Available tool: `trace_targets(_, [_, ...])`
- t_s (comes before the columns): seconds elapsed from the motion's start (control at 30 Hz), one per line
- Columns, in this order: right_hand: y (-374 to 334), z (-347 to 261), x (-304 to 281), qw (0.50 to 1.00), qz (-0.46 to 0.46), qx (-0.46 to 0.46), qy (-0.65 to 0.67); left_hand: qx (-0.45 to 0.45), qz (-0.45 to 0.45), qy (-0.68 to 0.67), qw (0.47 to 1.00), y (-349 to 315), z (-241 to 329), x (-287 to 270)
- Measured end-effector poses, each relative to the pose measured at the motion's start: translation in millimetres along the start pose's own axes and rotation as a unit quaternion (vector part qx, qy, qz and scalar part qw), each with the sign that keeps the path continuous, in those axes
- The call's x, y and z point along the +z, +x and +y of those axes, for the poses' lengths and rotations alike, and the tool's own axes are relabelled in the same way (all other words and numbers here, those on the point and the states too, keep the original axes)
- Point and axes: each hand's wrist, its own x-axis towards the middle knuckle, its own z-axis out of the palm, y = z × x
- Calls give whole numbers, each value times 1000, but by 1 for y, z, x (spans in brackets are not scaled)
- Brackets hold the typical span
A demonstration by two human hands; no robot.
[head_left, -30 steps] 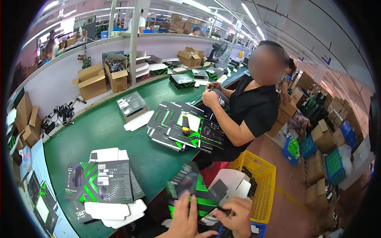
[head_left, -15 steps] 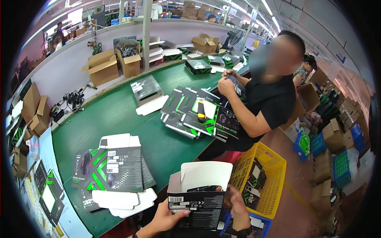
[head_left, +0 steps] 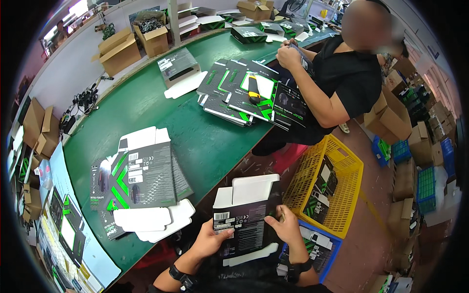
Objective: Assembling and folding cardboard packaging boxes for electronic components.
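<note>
A black printed carton (head_left: 246,224) with white end flaps stands out in front of me, beyond the table's near edge. My left hand (head_left: 211,240) grips its left side, thumb on the printed face. On the opposite edge my right hand (head_left: 286,227) is closed, thumb in front and fingers partly hidden behind. The upper white flap points away from me and a lower one sticks out at the bottom. To the left, a stack of flattened cartons (head_left: 141,180) with green chevrons and white flaps lies on the green table (head_left: 190,146).
Across the table a person in black (head_left: 349,83) handles a small dark carton. Beside them lie flat cartons (head_left: 234,93) with a yellow-black box cutter (head_left: 253,88) on top. A yellow crate (head_left: 351,190) and a blue crate (head_left: 334,249) holding cartons stand at my right.
The carton has turned flatter, its open top no longer facing me, and its lower flap now shows. My right hand has moved from blurred beside it to gripping its right edge. The view has tilted down.
</note>
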Motion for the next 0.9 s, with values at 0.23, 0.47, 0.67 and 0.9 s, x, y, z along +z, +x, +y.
trace_targets(0.23, [13,8,8,949,53,-231,208,97,-57,64,992,18,4,22])
trace_targets(0.47, [9,22,27,946,96,-273,144,133,-44,135,981,33,-12,12])
trace_targets(0.67, [6,35,46,920,153,-214,291,88,-20,219,972,32,0,16])
trace_targets(0.9, [20,37,34,912,25,-265,311,23,-16,349,937,41,11,-7])
